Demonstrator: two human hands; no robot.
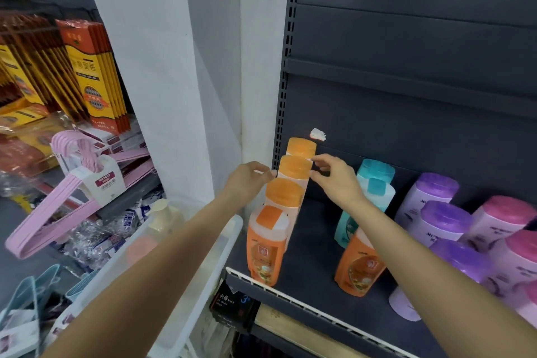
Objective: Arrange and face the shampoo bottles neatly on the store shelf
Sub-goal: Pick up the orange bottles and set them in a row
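Dark shelf (313,244), far left corner: your left hand (247,180) and right hand (334,177) pinch the third orange bottle (295,167) in a tight file. Any sideways nudge risks toppling neighbours like dominoes.

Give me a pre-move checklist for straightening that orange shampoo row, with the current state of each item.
1. Left hand touches the second-from-back orange bottle: ok.
2. Right hand on its other side: ok.
3. Firm grip: cannot tell.
4. Four orange bottles in one file: ok.
5. Front orange bottle label faces out: ok.
6. Lone orange bottle joined to the row: not ok, stands apart.
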